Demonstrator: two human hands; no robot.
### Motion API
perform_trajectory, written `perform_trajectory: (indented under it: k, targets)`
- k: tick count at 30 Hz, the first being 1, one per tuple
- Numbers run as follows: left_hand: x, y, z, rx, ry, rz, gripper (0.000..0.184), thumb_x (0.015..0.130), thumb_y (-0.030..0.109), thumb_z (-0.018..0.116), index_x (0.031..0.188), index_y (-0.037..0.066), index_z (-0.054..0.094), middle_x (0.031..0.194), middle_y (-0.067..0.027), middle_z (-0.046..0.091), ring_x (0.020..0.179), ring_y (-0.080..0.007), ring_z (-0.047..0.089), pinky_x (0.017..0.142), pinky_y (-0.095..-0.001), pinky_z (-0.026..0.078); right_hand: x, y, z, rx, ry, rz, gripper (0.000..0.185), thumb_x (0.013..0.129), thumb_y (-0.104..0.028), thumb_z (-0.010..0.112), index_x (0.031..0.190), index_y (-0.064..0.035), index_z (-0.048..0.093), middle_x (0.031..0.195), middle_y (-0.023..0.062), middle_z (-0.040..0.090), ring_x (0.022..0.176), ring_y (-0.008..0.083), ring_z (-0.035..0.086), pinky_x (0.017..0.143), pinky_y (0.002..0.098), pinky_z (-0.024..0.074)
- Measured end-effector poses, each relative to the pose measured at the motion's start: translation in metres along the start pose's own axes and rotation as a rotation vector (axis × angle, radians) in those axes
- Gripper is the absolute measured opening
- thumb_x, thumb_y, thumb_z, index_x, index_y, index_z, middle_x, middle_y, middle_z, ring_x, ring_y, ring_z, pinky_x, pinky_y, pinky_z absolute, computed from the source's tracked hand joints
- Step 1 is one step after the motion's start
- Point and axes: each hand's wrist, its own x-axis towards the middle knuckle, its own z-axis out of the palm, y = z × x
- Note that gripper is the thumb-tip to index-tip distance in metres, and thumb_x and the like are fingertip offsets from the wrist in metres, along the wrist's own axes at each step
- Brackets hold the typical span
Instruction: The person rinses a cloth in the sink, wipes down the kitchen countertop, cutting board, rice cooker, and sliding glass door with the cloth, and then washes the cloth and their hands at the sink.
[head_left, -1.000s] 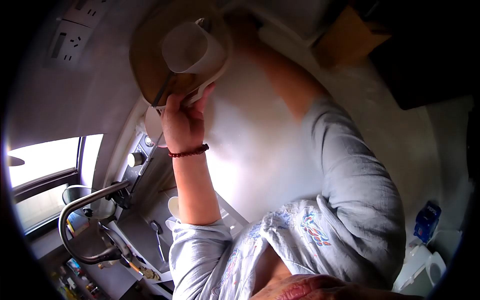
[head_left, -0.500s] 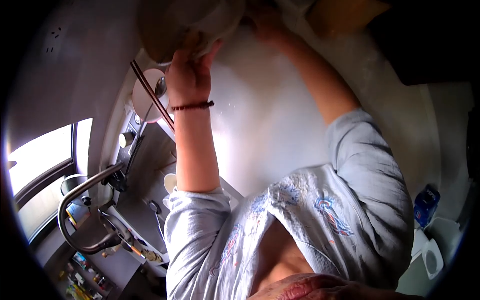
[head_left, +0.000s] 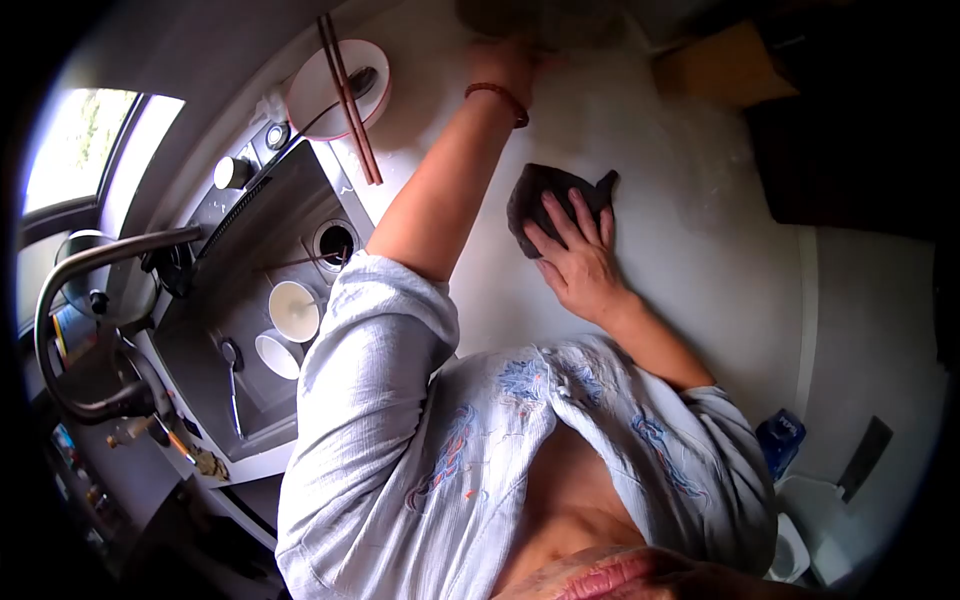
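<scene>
My right hand (head_left: 583, 265) lies on a dark cloth (head_left: 545, 205) on the pale countertop (head_left: 480, 290), its fingers spread over the cloth. Further off, at the top centre, my left hand (head_left: 508, 65), with a dark red bead bracelet at the wrist, is beside a dim brownish object (head_left: 540, 18) cut off by the frame edge. Shadow hides most of its fingers, so its grip is unclear. To its left, a pink-rimmed bowl (head_left: 310, 90) holds a spoon, with brown chopsticks (head_left: 345, 95) across it.
On the left, a metal sink (head_left: 205, 315) holds two white cups (head_left: 294, 311) and a spoon (head_left: 233, 375) beside a curved faucet (head_left: 60, 290). A cardboard-coloured box (head_left: 720, 65) and a dark object (head_left: 840, 150) stand at the upper right. A blue packet (head_left: 780, 440) is lower right.
The brownish container with a cup in it has moved from my left hand's upper-left position out of clear view. My left hand has shifted right; my right hand has come closer, onto the cloth.
</scene>
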Motion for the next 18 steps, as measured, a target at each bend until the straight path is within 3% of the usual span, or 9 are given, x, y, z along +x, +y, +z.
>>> perform_trajectory:
  k: [1, 2, 4, 5, 7, 10, 11, 15, 18]
  targets:
    - [0.008, -0.027, 0.001, -0.161, 0.081, 0.072, 0.046, 0.078, 0.044, 0.064, 0.093, 0.001, 0.065, 0.081, -0.0177, 0.065, 0.080, -0.0285, 0.063, 0.073, -0.0355, 0.048, 0.005, -0.002, -0.001, -0.003, -0.009, -0.024, 0.048, 0.077, -0.026, 0.060, 0.124, -0.0189, 0.051, 0.141, 0.0115, 0.029, 0.128, 0.0405, 0.023, 0.097, 0.0639, 0.0171]
    - [-0.002, -0.001, -0.004, -0.161, 0.102, 0.072, 0.046, 0.078, 0.044, 0.064, 0.093, 0.001, 0.065, 0.081, -0.0177, 0.065, 0.080, -0.0285, 0.063, 0.073, -0.0355, 0.048, 0.010, -0.007, -0.002, -0.018, -0.022, -0.004, 0.049, 0.077, -0.027, 0.060, 0.125, -0.0195, 0.050, 0.142, 0.0118, 0.028, 0.128, 0.0417, 0.022, 0.095, 0.0656, 0.0171]
    - [-0.042, 0.086, -0.013, -0.148, -0.065, -0.317, 0.037, 0.086, 0.010, 0.057, 0.113, -0.012, 0.044, 0.106, -0.0199, 0.056, 0.096, -0.0256, 0.059, 0.081, -0.0302, 0.051, 0.030, -0.012, -0.001, -0.037, -0.049, 0.033, 0.052, 0.078, -0.030, 0.059, 0.128, -0.0215, 0.047, 0.143, 0.0124, 0.025, 0.129, 0.0438, 0.019, 0.092, 0.0696, 0.0162]
    - [-0.055, 0.089, -0.014, -0.151, -0.046, -0.314, 0.037, 0.086, 0.010, 0.057, 0.113, -0.012, 0.044, 0.106, -0.0199, 0.056, 0.096, -0.0256, 0.059, 0.081, -0.0302, 0.051, 0.043, -0.011, 0.003, -0.056, -0.027, 0.026, 0.054, 0.080, -0.032, 0.057, 0.131, -0.0194, 0.043, 0.143, 0.0137, 0.023, 0.128, 0.0439, 0.019, 0.093, 0.0687, 0.0174]
    - [-0.077, 0.090, -0.018, -0.701, 0.091, -0.399, 0.039, 0.087, 0.010, 0.056, 0.116, -0.012, 0.043, 0.106, -0.0173, 0.057, 0.099, -0.0227, 0.058, 0.084, -0.0297, 0.048, 0.074, -0.009, 0.018, -0.143, 0.004, 0.048, 0.053, 0.082, -0.033, 0.055, 0.131, -0.0157, 0.042, 0.143, 0.0147, 0.022, 0.128, 0.0437, 0.019, 0.096, 0.0654, 0.0183]
    - [-0.139, 0.119, -0.043, -0.543, 0.005, -0.343, 0.035, 0.090, 0.013, 0.053, 0.115, -0.010, 0.046, 0.105, -0.0160, 0.057, 0.099, -0.0226, 0.058, 0.087, -0.0309, 0.047, 0.129, 0.013, 0.069, -0.125, 0.105, 0.079, 0.052, 0.085, -0.032, 0.051, 0.131, -0.0128, 0.040, 0.142, 0.0153, 0.023, 0.128, 0.0423, 0.021, 0.099, 0.0603, 0.0201]
    - [-0.160, 0.130, -0.052, -0.560, -0.043, -0.305, 0.032, 0.090, 0.013, 0.052, 0.113, -0.009, 0.047, 0.105, -0.0161, 0.058, 0.099, -0.0222, 0.058, 0.087, -0.0316, 0.047, 0.141, -0.006, 0.038, -0.104, 0.274, 0.005, 0.050, 0.086, -0.030, 0.049, 0.132, -0.0151, 0.037, 0.141, 0.0147, 0.024, 0.128, 0.0406, 0.022, 0.100, 0.0573, 0.0206]
    - [-0.219, 0.146, -0.085, -0.609, -0.060, -0.305, 0.018, 0.092, 0.010, 0.048, 0.099, -0.005, 0.054, 0.095, -0.0164, 0.061, 0.083, -0.0221, 0.064, 0.072, -0.0328, 0.053, 0.195, -0.018, 0.043, -0.070, 0.266, 0.109, 0.047, 0.086, -0.027, 0.049, 0.131, -0.0170, 0.039, 0.139, 0.0140, 0.030, 0.127, 0.0396, 0.025, 0.098, 0.0573, 0.0229]
    - [-0.230, 0.133, -0.112, -0.624, 0.153, -0.371, 0.016, 0.090, 0.009, 0.049, 0.095, -0.005, 0.054, 0.087, -0.0162, 0.061, 0.075, -0.0227, 0.064, 0.064, -0.0313, 0.055, 0.203, -0.017, 0.044, -0.093, 0.240, 0.058, 0.046, 0.085, -0.024, 0.050, 0.130, -0.0188, 0.041, 0.140, 0.0134, 0.029, 0.128, 0.0391, 0.024, 0.098, 0.0569, 0.0227]
